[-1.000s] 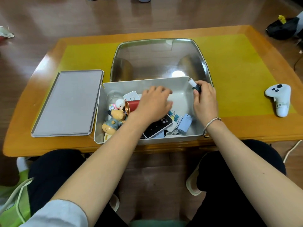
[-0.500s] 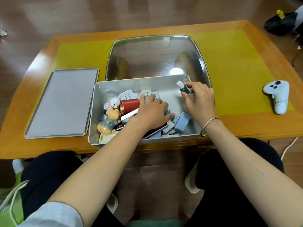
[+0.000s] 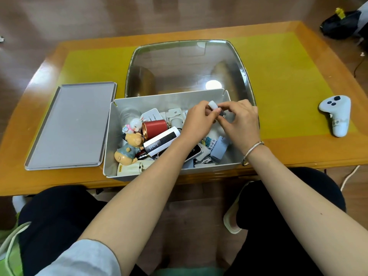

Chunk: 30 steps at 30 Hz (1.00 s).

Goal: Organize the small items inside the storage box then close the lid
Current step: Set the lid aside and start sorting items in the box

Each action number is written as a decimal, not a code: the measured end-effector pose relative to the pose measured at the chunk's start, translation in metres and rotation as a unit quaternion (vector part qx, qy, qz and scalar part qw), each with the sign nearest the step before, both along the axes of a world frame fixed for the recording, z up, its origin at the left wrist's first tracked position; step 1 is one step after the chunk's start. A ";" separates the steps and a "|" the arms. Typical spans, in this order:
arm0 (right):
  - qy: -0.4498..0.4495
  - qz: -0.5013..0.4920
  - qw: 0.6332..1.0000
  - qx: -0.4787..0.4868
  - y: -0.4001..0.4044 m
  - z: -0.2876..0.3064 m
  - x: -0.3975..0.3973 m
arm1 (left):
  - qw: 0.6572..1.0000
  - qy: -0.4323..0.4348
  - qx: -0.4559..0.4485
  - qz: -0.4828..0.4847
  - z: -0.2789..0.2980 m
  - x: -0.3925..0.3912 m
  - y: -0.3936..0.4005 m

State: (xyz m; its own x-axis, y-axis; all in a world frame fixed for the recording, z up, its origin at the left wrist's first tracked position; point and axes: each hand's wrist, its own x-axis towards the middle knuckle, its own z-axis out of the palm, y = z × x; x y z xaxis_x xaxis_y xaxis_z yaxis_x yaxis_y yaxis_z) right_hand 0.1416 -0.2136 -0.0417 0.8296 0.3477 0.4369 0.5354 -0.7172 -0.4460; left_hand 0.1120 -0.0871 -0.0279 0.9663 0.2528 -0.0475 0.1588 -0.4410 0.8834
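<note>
Bottle (image 3: 214,108), small with a white cap, is held above the right rear part of the storage box (image 3: 127,173), pinched between both hands at once. Its long axis is tilted, the cap up and toward the left hand (image 3: 196,121), the dark body toward the right hand (image 3: 240,121); fingers of each hand are curled round it, so neither is nearer. A free spot in the box is judged to lie just below it.

Inside the box, left of the hands, lie a red cylinder (image 3: 154,128), a rabbit figure (image 3: 135,123), a bear figure (image 3: 129,148) and a white BENTE case (image 3: 161,143); under the right hand sits a pale blue block (image 3: 219,150). Left of the box, just beside it, the lid (image 3: 69,126) lies flat on the table (image 3: 298,152), not yet fitted. Behind the box a clear tray (image 3: 187,66) is seen.
</note>
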 end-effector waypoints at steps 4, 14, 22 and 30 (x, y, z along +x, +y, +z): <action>0.042 -0.007 0.999 0.025 -0.001 0.001 0.000 | 0.995 0.044 0.085 -0.001 -0.005 0.009 0.007; 0.268 -0.084 0.960 0.025 0.001 -0.002 0.001 | 0.941 0.125 0.296 -0.109 -0.033 0.033 0.006; 0.255 -0.080 0.964 0.015 0.001 -0.002 0.002 | 0.934 0.084 0.336 -0.092 -0.036 0.034 0.008; 0.249 -0.080 0.965 0.004 0.002 0.000 0.001 | 0.872 0.107 0.448 -0.167 -0.026 0.002 -0.002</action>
